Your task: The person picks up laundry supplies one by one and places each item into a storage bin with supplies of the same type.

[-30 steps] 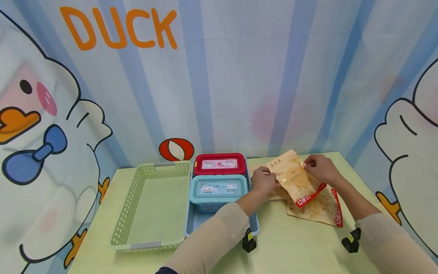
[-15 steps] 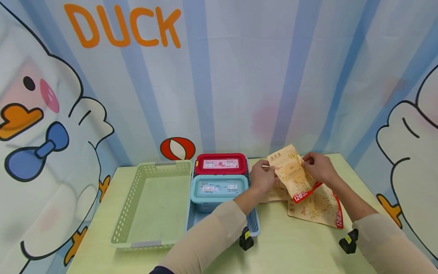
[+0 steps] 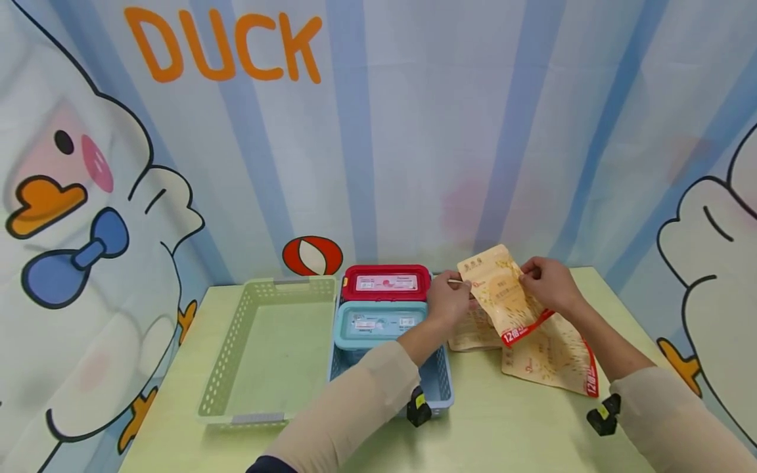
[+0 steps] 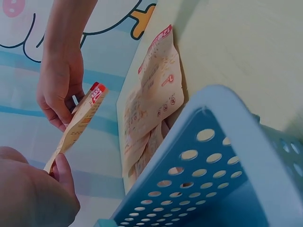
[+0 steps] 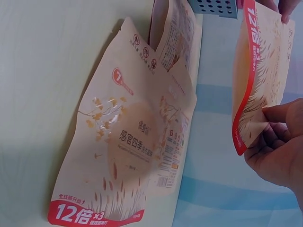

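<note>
A beige pouch with a red bottom edge [image 3: 497, 292] is held tilted above the right part of the table. My left hand [image 3: 447, 301] pinches its upper left side, and my right hand [image 3: 551, 286] pinches its right side. In the right wrist view, thumb and fingers of the right hand [image 5: 279, 146] grip the pouch [image 5: 267, 66] close to its red end. Below lies a similar pouch [image 3: 552, 361], flat on the table, overlapping more beige packaging [image 3: 473, 332]. The left wrist view shows the held pouch [image 4: 78, 123] nearly edge-on, between both hands.
Left of the pouches stands a blue basket [image 3: 448, 381] holding a red-lidded box [image 3: 387, 282] and a light-blue-lidded box [image 3: 380, 325]. A pale green basket [image 3: 219, 374] sits further left. A printed curtain [image 3: 414, 131] hangs behind the table [image 3: 485, 427].
The held pouch has risen a little and turned slightly more upright, with both hands still pinching it. The head view has shifted slightly. The pouches on the table stay put.
</note>
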A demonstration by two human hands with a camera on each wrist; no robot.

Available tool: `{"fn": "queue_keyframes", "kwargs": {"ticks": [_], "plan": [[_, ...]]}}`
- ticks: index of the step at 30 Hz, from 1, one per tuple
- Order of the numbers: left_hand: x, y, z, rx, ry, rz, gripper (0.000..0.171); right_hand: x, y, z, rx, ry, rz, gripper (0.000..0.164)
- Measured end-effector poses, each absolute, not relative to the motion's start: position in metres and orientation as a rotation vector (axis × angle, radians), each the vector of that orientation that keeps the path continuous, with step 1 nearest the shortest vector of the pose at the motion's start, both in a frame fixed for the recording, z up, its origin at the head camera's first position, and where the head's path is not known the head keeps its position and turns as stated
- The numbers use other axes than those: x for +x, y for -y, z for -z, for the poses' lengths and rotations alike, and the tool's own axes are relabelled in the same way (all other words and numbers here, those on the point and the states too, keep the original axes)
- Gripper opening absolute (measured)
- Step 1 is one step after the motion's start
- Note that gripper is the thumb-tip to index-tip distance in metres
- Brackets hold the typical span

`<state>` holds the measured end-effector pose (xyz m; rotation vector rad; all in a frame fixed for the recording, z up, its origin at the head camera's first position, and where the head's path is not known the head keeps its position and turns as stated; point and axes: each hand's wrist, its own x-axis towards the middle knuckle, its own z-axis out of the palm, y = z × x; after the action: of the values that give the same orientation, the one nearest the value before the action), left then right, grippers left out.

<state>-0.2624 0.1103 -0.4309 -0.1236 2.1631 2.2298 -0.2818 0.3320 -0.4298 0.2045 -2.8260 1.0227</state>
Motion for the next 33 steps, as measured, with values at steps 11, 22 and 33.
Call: {"fn": "queue_keyframes", "kwargs": {"ticks": [11,22,33], "plan": [[-0.265,-0.097,0.429,-0.067,-2.056,-2.317,0.015,-0.278,-0.324,0.421,0.199,2.799,-1.016,0.025],[-0.271,-0.075,0.419,-0.069,-2.060,-2.392,0.010,-0.277,-0.303,0.408,0.202,2.731,-0.960,0.022],[-0.282,-0.056,0.412,-0.130,-2.152,-2.398,0.008,-0.275,-0.283,0.385,0.193,2.697,-0.990,0.029]]}}
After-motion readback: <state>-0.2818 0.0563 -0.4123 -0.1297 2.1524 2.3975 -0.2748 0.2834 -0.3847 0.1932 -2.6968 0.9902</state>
